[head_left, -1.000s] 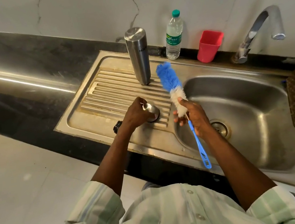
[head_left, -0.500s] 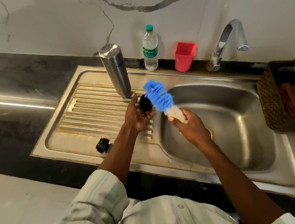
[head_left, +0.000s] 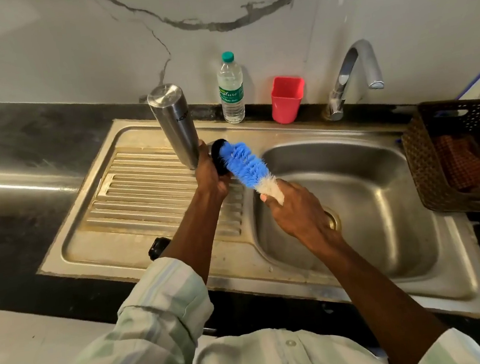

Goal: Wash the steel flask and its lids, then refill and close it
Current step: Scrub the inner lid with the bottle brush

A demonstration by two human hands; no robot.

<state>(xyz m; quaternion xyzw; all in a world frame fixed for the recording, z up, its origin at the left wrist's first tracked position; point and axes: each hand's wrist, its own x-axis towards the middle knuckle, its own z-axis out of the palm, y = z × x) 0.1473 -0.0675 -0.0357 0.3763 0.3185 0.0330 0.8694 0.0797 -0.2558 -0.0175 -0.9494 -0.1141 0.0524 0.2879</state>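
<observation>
Over the ribbed drainboard [head_left: 144, 192] of the steel sink unit, in the head view, a round lid [head_left: 218, 161] with a dark inside is held in the left hand [head_left: 210, 176], whose fingers are curled round it with its open side turned toward the basin [head_left: 369, 197]. The blue bristle head of a bottle brush [head_left: 244, 165] is pressed into the lid's mouth, and the brush is gripped at its white lower bristles by the right hand [head_left: 292, 207], the fingers wrapped closed about it above the basin's left rim. The steel flask [head_left: 174, 123] is stood on the drainboard near its back edge, touching or just behind the left hand; whether it is upside down cannot be told for certain. A second, small black lid [head_left: 157, 247] is seen at the drainboard's front edge, partly hidden by the left sleeve [head_left: 163, 304]. Along the back edge of the counter a plastic water bottle [head_left: 231, 90], a red cup [head_left: 287, 98] and the tap [head_left: 352, 76] are lined up. A brown woven basket [head_left: 428, 166] is set at the sink unit's right edge.
</observation>
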